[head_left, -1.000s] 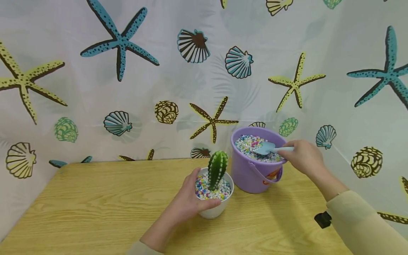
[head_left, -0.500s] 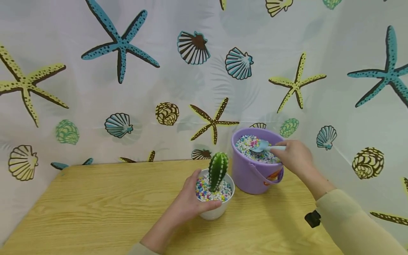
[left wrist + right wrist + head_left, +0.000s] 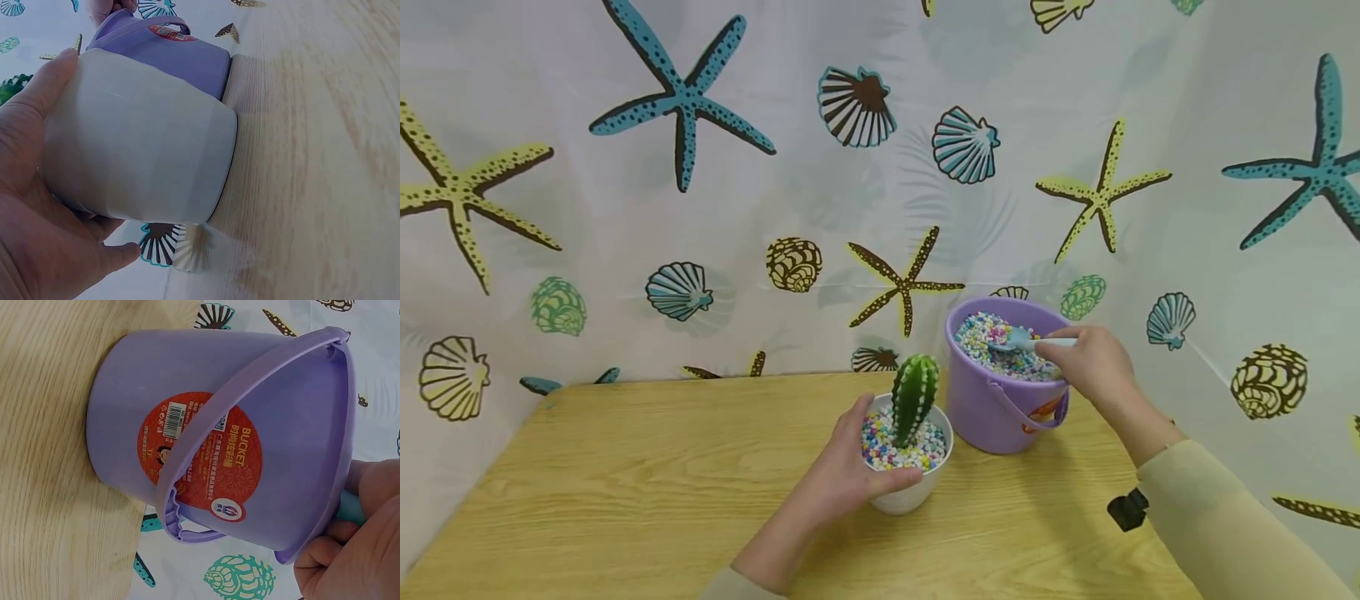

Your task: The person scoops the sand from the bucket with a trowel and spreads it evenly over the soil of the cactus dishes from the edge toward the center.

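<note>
My right grip [image 3: 1097, 360] is clamped on the scoop [image 3: 1021, 340] by its handle, at the right side of the bucket [image 3: 981, 408]; whether the fingers touch the rim, I cannot tell. The scoop's blade lies among the small coloured beads [image 3: 973, 342] inside the bucket. My left grip [image 3: 842, 475] is clamped round the pot [image 3: 904, 497], thumb on the near side. The white pot stands upright on the tabletop [image 3: 662, 467], just left of the bucket and nearer to me, with a green cactus [image 3: 914, 400] set in similar beads. From the right wrist I read "BUCKET" on a red sticker [image 3: 244, 440], the bucket's bail [image 3: 250, 378] crossing it. A black object [image 3: 1126, 510] shows by the right sleeve [image 3: 1210, 500]. Behind is a pale cloth [image 3: 760, 200] printed with starfish and shells.
</note>
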Available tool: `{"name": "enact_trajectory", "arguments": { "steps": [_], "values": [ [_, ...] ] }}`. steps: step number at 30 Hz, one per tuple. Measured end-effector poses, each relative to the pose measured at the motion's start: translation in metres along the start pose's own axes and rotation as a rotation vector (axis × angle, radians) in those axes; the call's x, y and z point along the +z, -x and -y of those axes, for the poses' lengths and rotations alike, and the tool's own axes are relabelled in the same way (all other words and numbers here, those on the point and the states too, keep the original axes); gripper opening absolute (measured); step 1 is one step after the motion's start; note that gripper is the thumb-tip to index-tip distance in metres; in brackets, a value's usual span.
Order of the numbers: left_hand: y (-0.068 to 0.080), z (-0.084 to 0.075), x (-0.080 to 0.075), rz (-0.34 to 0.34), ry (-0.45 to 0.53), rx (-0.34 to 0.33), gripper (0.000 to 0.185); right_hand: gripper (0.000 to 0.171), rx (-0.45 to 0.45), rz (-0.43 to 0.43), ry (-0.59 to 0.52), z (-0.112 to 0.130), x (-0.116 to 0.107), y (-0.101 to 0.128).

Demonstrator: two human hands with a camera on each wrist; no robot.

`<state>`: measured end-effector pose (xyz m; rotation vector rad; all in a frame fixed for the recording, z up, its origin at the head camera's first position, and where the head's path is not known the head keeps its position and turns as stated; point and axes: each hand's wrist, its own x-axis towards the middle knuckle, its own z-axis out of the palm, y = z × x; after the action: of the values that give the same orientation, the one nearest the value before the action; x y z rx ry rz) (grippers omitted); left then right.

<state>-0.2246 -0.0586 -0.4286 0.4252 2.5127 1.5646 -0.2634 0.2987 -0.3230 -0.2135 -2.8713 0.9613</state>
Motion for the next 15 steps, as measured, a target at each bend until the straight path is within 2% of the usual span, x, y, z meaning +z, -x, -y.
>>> {"name": "enact_trajectory", "arguments": {
  "steps": [15],
  "values": [
    [0.0002,0.0022,0.0012,0.0,0.007,0.0,0.133,0.053,-0.022,-0.038,0.018,-0.0015,0.0032,0.0052]
  ]
}}
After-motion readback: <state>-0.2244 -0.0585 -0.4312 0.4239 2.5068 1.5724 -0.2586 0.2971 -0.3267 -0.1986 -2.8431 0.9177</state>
